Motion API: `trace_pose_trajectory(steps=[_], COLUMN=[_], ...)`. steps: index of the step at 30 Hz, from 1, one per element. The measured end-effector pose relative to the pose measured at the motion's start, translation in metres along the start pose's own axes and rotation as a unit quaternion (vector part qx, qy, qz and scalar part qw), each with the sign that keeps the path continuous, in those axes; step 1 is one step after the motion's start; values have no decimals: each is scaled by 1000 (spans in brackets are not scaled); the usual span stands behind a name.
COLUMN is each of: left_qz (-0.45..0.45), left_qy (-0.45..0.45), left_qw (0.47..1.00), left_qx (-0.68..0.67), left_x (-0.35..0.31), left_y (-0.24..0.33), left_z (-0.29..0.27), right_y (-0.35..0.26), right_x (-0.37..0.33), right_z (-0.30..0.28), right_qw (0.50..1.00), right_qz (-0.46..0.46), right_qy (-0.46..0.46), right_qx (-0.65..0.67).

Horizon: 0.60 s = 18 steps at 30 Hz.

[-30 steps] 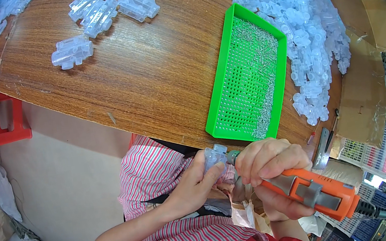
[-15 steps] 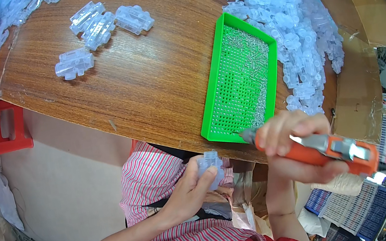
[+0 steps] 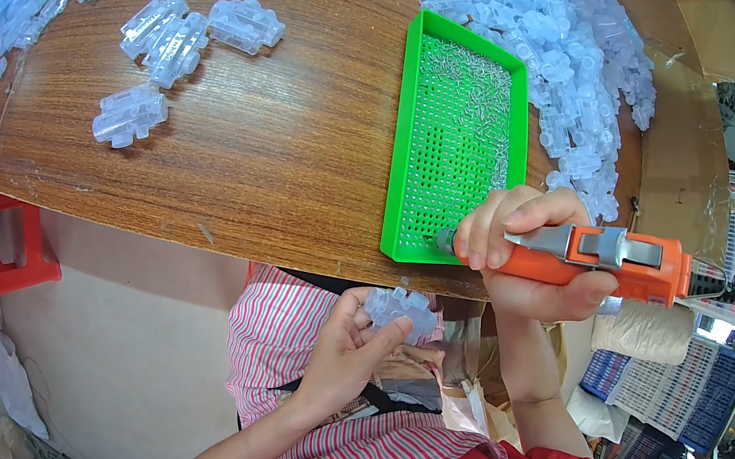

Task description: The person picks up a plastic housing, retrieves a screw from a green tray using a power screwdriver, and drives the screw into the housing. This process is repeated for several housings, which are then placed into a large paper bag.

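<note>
Between the thumb and fingers of my left hand (image 3: 348, 350) is a clear plastic part (image 3: 398, 311), held over my lap just off the table's front edge. My right hand (image 3: 534, 251) is wrapped round an orange power screwdriver (image 3: 647, 267) with a silver lever along its side. The tool's tip points left, at the near corner of a green perforated tray (image 3: 399, 200). Many small silver screws (image 3: 483, 96) lie in that tray, mostly toward its far and right sides. Whether the tip touches a screw cannot be made out.
Several clear plastic pieces (image 3: 178, 50) lie on the wooden table (image 3: 278, 148) at the far left. A large heap of clear parts (image 3: 569, 73) borders the tray's right side, against cardboard (image 3: 685, 170). A red stool (image 3: 10, 248) stands on the floor, left.
The screwdriver has shifted slightly left and up, its tip now over the tray's near corner. In my left hand the clear part has turned and sits more tilted.
</note>
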State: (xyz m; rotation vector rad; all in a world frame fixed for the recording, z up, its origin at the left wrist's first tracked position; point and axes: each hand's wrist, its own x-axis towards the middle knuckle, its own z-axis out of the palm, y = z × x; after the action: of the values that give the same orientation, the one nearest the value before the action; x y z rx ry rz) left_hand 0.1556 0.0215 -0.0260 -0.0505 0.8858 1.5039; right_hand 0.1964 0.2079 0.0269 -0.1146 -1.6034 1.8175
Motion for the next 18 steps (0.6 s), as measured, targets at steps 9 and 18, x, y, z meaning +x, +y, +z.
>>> trace_pose_trajectory(steps=[9,18], left_qz=[20,78], left_qy=[36,62], left_qw=[999,995], left_qx=[-22,-2], left_x=[10,11], left_y=[-9,-14], left_z=[9,20], right_y=[0,-1], right_x=[-3,-1], right_z=[-2,-6], right_qw=[1000,1000], right_qz=[-1,-5], right_qy=[-1,-21], right_qx=[-4,8])
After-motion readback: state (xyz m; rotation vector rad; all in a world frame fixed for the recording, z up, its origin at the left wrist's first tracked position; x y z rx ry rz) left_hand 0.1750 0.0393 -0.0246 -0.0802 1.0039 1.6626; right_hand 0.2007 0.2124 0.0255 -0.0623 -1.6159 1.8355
